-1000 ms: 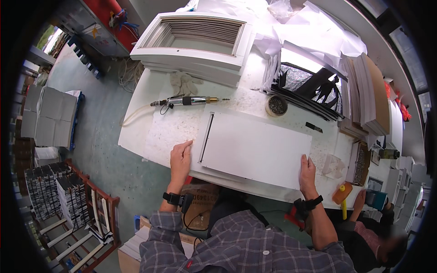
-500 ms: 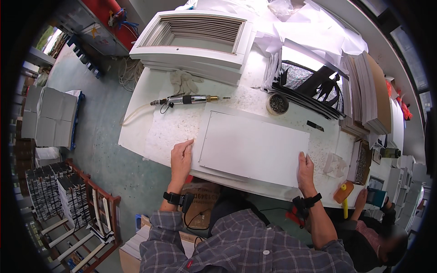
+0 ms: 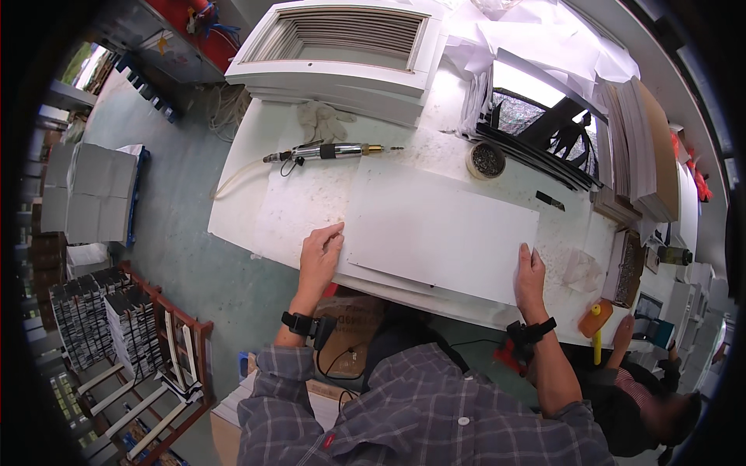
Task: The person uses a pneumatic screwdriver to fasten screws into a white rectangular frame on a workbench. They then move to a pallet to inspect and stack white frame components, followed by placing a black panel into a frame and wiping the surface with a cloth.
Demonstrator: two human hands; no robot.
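Note:
A flat white rectangular panel (image 3: 443, 229) lies on the white worktable, close to its front edge. Another white sheet or panel shows just under its left and front edges. My left hand (image 3: 319, 255) is at the panel's left side, fingers bent inward against the edge. At the opposite end, my right hand (image 3: 530, 279) grips the right edge, thumb up; its other fingers are partly hidden. Beyond the panel lies a metal air screwdriver (image 3: 330, 151) with a pale hose. A round tub of small dark screws (image 3: 486, 160) stands past the panel's far edge.
White louvred frames (image 3: 326, 74) are stacked at the back, with a cloth glove (image 3: 321, 122) before them. A black-handled cutter (image 3: 550, 200) lies right of the panel. Upright boards (image 3: 641, 147) and a yellow-handled tool (image 3: 597, 330) are further right. A co-worker (image 3: 645, 396) sits at lower right.
The whole view has shifted slightly, moving the table up and right in the picture. My left fingers are more bent than before. My right hand stays on the panel's right edge.

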